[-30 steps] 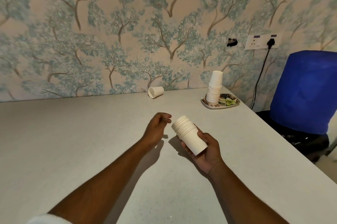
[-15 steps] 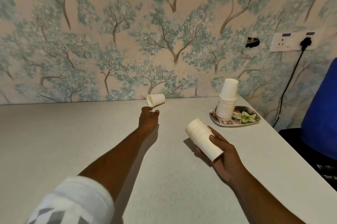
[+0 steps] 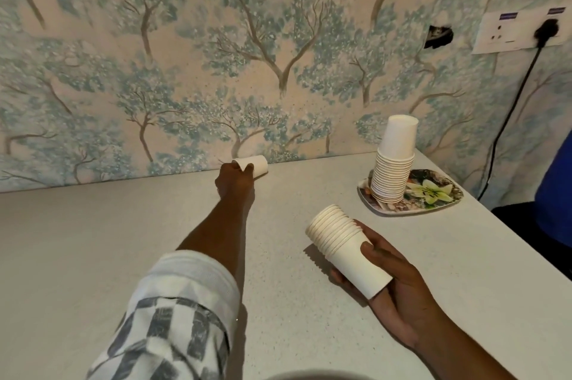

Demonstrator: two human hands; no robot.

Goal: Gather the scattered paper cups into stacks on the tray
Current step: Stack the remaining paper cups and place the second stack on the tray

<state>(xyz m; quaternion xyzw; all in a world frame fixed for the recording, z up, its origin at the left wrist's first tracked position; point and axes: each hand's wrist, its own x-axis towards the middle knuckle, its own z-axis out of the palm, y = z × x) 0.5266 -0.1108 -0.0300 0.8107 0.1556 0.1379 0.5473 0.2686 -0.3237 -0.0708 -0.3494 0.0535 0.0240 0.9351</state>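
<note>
At table's (image 3: 123, 240) far edge, left hand (image 3: 233, 183) pinches a plain white cup (image 3: 257, 165) lying sideways; right hand (image 3: 399, 283) grips a tilted nested stack (image 3: 343, 243).

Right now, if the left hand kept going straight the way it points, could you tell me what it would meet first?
The left hand already touches the lying cup at its rim; just past that is the wallpapered wall.
</note>
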